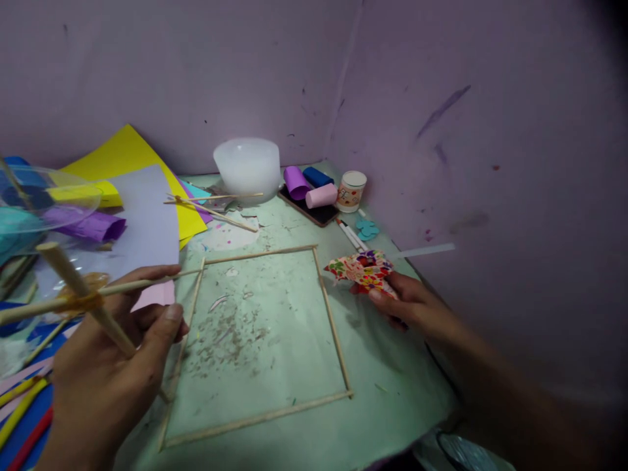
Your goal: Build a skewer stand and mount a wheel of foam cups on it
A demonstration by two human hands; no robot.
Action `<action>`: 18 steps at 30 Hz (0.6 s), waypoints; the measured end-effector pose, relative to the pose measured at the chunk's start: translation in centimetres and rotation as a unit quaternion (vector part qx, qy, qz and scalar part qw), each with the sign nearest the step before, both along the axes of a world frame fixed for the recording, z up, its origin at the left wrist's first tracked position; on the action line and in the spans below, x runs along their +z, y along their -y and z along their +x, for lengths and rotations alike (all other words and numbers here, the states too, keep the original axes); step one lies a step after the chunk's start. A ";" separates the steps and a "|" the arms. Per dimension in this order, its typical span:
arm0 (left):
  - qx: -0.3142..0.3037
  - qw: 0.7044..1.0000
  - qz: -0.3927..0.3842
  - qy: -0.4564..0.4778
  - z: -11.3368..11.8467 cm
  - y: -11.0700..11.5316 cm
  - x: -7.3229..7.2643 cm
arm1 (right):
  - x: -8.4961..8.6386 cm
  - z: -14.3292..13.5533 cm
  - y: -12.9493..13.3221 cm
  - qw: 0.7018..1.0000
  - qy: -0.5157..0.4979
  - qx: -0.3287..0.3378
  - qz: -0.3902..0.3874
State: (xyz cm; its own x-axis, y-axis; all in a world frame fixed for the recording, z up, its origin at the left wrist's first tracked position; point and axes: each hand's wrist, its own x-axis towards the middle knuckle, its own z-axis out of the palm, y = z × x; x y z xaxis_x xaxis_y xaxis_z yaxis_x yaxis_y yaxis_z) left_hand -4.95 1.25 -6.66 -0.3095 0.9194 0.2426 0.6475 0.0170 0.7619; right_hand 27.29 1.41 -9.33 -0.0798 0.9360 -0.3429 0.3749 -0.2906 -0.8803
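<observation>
My left hand is closed around a pair of crossed wooden sticks, bound at their crossing with something yellow-orange. The far ends of these sticks appear to meet the left side of a four-sided frame of thin sticks. Whether the frame lies fully flat on the table I cannot tell. In my right hand is a flower-patterned glue gun, its tip pointing left just beyond the frame's right side. A whitish glue stick juts from its rear.
A white bowl, paper rolls on a phone and a small cup stand at the back. Coloured sheets cover the left. Loose sticks lie behind the frame. A wall borders the right.
</observation>
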 end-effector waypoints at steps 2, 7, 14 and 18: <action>-0.018 0.999 -0.017 0.028 0.1 0.3 0.4 | -0.2 0.0 -0.1 1.000 0.017 -0.014 0.002; -0.008 0.999 -0.028 0.038 0.6 0.6 1.1 | -0.8 0.2 -0.7 0.999 0.021 -0.035 -0.020; -0.048 0.999 0.009 0.003 -0.8 0.2 -0.3 | -0.8 0.1 -1.8 0.998 0.034 0.010 0.045; -0.020 0.999 -0.030 -0.008 -1.5 0.2 -1.0 | -0.7 0.0 -2.2 0.997 0.045 0.017 0.064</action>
State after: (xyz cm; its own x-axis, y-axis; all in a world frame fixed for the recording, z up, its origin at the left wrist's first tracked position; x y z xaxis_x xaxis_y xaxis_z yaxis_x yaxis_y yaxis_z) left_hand -6.45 1.08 -7.69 -0.2690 0.9440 0.1910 0.6606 0.0366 0.7498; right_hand 27.29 3.56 -10.06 -0.0876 0.9699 -0.2274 0.4613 -0.1628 -0.8722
